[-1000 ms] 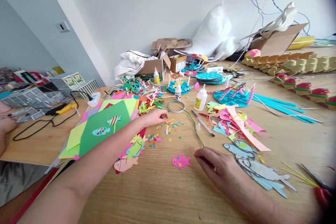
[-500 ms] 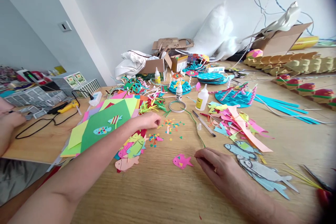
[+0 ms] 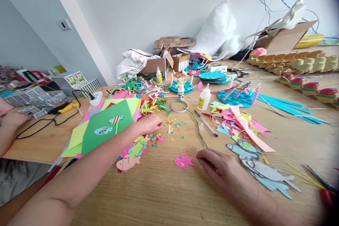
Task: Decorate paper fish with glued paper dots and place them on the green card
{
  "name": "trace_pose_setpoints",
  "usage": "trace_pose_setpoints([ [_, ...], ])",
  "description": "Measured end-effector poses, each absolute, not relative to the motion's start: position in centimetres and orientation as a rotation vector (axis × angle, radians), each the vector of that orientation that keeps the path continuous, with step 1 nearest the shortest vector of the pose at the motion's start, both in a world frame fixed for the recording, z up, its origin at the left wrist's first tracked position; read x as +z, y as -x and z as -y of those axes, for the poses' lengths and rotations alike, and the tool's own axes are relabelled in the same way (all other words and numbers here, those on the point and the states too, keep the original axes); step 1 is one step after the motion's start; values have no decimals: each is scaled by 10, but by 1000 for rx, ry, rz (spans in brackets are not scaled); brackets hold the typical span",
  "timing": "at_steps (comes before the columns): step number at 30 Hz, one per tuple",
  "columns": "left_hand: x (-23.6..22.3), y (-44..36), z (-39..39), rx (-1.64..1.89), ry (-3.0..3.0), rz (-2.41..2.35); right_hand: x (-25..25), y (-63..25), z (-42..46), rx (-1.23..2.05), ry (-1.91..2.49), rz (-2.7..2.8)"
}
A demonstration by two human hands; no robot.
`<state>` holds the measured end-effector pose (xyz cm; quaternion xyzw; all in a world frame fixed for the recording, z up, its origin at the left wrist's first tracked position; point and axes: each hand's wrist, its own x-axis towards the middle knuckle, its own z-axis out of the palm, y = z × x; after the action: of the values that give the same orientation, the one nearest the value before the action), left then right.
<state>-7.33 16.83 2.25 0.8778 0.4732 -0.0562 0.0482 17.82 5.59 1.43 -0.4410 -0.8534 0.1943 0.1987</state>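
The pale wooden table [image 3: 169, 190] shows its front edge only at the left, beside another person's arm [image 3: 9, 127]; its far edge runs behind the brown cardboard boxes. Open wood spreads between the two forearms toward the bottom of the view. This room is bounded on the left by a pile of cut paper fish [image 3: 131, 153] and on the right by grey-blue paper fish [image 3: 262, 169].

On it, nearer the right side, lies a flat bright-pink paper fish [image 3: 184, 161] with small coloured triangles on its body. Its head points toward the table's left edge, its tail toward the right hand [image 3: 218, 164], and its long axis runs crosswise.

The right hand's fingers are bent at the near end of a thin green strip [image 3: 200, 135], which slants away to a pale ring [image 3: 179, 106]; their grip is hidden. The left hand [image 3: 150, 123] is loosely curled just beside scattered paper confetti [image 3: 173, 125]; whether it holds anything I cannot tell.
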Motion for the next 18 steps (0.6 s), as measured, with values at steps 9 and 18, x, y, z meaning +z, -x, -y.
trace_pose_setpoints([
  [9,34,77,-171,-178,-2599,-1463,15,-179,-55,550,1217,2377],
  [18,30,72,-174,-149,-2689,-1363,14,-178,-56,554,1232,2402],
])
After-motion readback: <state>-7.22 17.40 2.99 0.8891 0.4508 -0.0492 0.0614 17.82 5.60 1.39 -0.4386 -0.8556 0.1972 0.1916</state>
